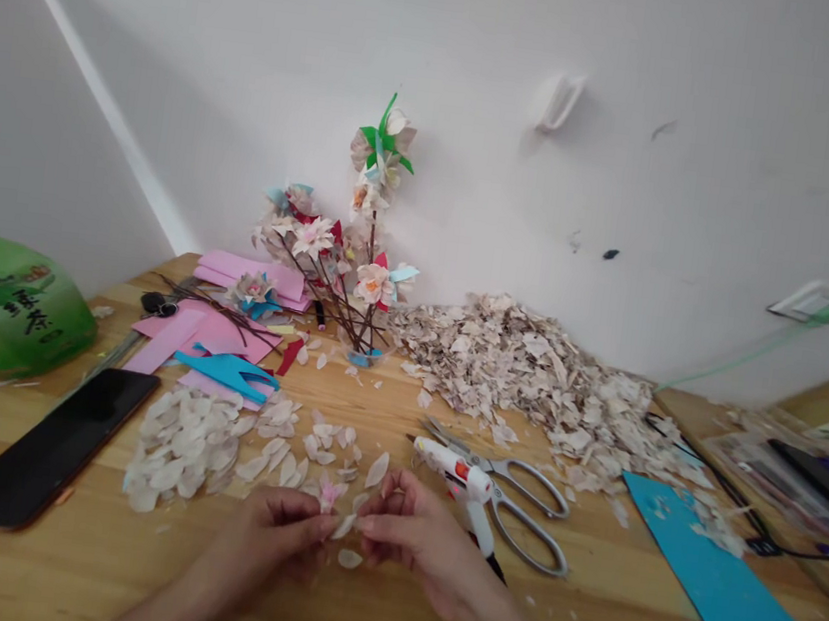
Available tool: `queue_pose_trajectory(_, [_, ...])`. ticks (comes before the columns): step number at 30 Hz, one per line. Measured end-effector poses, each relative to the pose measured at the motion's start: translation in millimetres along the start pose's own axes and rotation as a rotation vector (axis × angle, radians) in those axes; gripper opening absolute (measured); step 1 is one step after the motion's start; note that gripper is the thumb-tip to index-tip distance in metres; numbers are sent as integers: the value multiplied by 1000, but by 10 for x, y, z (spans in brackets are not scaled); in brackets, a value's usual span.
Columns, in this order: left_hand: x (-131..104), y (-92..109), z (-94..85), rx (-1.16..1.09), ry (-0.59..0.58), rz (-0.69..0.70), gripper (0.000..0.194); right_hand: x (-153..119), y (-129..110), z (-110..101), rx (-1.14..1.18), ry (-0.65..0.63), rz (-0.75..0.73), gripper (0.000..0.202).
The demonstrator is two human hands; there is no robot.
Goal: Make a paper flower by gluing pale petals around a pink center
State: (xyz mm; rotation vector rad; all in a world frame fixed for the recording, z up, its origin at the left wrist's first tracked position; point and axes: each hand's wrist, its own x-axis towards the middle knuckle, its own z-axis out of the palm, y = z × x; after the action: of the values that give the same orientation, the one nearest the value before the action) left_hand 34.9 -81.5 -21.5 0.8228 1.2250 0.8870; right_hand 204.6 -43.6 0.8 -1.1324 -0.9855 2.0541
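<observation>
At the front middle of the table, my left hand (286, 529) pinches a small pink flower piece (329, 494) between thumb and fingers. Close beside it on the right, my right hand (406, 533) holds a pale petal (345, 527) by its end, near the pink piece. Whether the petal touches that piece is hard to tell. A loose petal (349, 558) lies just below the fingertips. Left of my hands is a heap of sorted pale petals (187, 444). A white glue gun (459, 472) and grey-handled scissors (528, 526) lie to the right.
Made flowers on twigs stand in a clear holder (364, 355) at the back, beside a large pile of dry petals (529, 365). Pink paper (193, 329), a dark phone (46, 447) and a green bottle (15, 302) are at left. Blue sheet (720, 590) at right.
</observation>
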Motion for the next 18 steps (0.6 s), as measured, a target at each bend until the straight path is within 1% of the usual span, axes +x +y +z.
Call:
queue_pose_trajectory(5, [5,-30,22,-29,-29,-23,35,-12,33,0,-21,-1,1,37])
queue_pose_trajectory(8, [2,-43,24,-40,-25,8,35,-17,61,-7,-35,-20,-33,39])
queue_pose_trajectory(10, [6,-54,20,-47,-18,28,36,-69,28,-45,-89,-54,-77,39])
queue_pose_trajectory(12, [13,-63,11,-59,-11,34,36,-184,-62,-145,-245,-115,-115,35])
queue_pose_trajectory(13, [15,-65,5,-66,-7,33,36,-263,-122,-226,-375,-149,-120,31])
queue_pose_trajectory(15, [18,-66,-8,-77,3,25,35,-435,-247,-447,-689,-196,-71,20])
queue_pose_trajectory(16, [18,-65,-13,-80,8,21,34,-514,-298,-579,-825,-186,-50,17])
queue_pose_trajectory(17, [17,-64,-16,-82,12,17,34,-578,-335,-714,-951,-132,-42,14])
queue_pose_trajectory(18, [16,-63,-18,-82,15,14,34,-622,-354,-844,-1061,-44,-64,12])
